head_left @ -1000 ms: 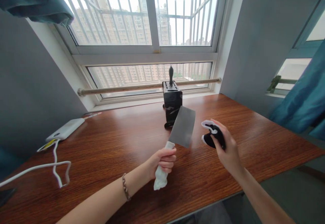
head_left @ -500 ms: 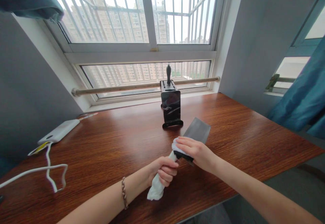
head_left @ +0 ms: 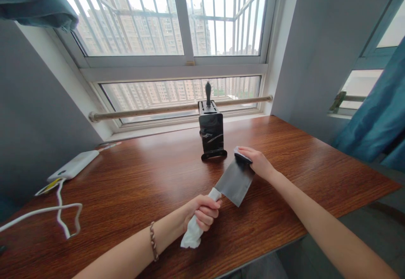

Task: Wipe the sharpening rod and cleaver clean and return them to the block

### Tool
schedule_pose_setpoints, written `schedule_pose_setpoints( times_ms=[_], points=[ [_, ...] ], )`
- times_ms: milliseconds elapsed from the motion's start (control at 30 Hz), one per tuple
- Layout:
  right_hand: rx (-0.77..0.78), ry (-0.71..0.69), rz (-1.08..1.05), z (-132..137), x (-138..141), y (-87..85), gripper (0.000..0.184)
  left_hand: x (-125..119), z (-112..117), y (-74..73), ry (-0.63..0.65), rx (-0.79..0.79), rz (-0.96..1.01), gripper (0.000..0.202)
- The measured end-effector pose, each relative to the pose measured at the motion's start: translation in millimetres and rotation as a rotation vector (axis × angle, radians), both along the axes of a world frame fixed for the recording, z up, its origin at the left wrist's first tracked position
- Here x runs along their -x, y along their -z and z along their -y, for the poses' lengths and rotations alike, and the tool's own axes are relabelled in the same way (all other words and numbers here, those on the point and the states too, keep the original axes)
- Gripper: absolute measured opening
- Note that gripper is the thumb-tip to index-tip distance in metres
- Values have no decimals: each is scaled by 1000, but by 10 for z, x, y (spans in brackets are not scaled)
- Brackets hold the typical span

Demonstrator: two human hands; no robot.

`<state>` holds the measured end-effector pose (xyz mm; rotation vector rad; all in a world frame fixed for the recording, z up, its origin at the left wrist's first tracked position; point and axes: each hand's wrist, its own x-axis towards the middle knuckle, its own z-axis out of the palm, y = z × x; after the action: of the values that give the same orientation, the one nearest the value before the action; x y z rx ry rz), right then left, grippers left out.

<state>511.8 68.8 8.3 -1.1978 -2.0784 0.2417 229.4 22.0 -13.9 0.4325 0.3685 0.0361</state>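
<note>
My left hand (head_left: 204, 212) is closed around the handle of a cleaver (head_left: 236, 182), and a white wrapping (head_left: 191, 233) covers that handle. The broad grey blade points up and to the right above the table. At its far end, my right hand (head_left: 257, 161) presses a small white pad (head_left: 237, 150) with a dark lower side against the blade; the fingers partly cover the pad. Beyond the blade stands a black knife block (head_left: 211, 133) with one black handle (head_left: 208, 94) sticking up from its slots.
The brown wooden table (head_left: 142, 177) reaches back to a barred window. A white power bank (head_left: 74, 165) with a white cable (head_left: 60, 209) lies at the left. A pale rod (head_left: 152, 112) crosses before the window. Blue curtain (head_left: 370, 114) hangs at the right.
My right hand has slid with the pad from near the handle, up and right, to the blade's far end. More of the blade shows. The left hand keeps its grip almost in place.
</note>
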Motion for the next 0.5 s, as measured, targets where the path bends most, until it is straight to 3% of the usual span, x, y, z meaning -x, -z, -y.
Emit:
schedule_pose_setpoints(
  times_ms=[167,500],
  points=[
    [51,46,-87,-61,-127,68,24,-12,-3,-25,18,-31,-32,11],
    [134,203,-210,-90,-370,191,22,-28,29,-124,17,-86,-69,10]
  ],
)
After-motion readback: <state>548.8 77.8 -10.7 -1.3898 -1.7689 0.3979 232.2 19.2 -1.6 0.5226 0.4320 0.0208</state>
